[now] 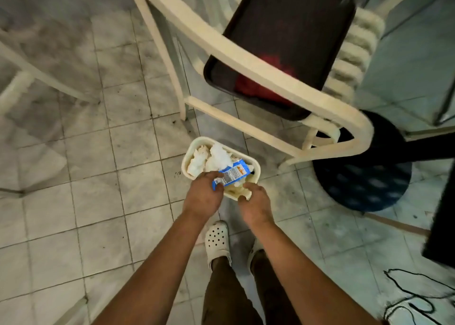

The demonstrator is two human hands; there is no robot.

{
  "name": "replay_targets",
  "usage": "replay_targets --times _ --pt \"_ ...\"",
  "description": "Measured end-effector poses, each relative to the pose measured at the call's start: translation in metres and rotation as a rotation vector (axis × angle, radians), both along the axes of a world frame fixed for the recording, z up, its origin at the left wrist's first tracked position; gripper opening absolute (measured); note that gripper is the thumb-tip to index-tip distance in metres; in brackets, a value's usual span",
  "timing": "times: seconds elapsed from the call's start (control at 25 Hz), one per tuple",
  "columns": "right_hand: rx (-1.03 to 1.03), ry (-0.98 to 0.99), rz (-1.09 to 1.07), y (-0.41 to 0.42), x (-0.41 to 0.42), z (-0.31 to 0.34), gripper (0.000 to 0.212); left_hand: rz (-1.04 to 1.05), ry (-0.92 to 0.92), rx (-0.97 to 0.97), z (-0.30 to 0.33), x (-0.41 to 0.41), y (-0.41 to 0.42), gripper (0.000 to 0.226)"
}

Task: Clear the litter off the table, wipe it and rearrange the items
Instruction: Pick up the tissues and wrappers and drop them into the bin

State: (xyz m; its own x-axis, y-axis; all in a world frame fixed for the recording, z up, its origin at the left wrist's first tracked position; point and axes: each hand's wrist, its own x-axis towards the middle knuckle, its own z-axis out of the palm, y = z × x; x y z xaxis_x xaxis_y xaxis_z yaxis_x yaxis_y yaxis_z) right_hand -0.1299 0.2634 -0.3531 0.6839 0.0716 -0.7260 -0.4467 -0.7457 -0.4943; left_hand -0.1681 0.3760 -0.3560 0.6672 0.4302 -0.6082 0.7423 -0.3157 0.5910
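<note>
- Left hand [202,196] grips a blue-and-white paper carton [232,175] over the cream plastic tray [187,160].
- Right hand [254,201] curls round the tray's near rim.
- Crumpled white tissues [209,158] fill the tray, held above the tiled floor [98,152].

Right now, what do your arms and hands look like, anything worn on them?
Both arms are bare to the frame edge: no sleeves, gloves, watch or rings visible on the left hand or right hand. Lower down, dark brown trousers and a white perforated clog.

One cream tray [187,159] of litter, one blue carton [232,174], one dark tray [283,41], two plastic chairs [246,56].
</note>
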Motion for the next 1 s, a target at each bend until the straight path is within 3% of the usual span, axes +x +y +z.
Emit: replay_targets --times 0.16,0.48,0.76,1.0 --pt "0.162 -0.03 -0.007 0.012 0.008 0.118 0.032 0.17 -0.141 -0.057 0.132 0.006 0.01 0.027" --pt "0.326 -0.376 0.107 -0.016 0.062 0.33 0.024 0.168 -0.49 -0.159 0.347 0.059 -0.019 0.022" --pt "0.347 -0.622 -0.063 -0.111 0.138 0.411 0.026 -0.117 -0.641 -0.181 0.422 0.118 -0.103 0.021" --pt "0.181 -0.681 -0.21 -0.261 0.183 0.406 0.024 -0.404 -0.545 -0.21 0.436 0.18 -0.235 0.018"
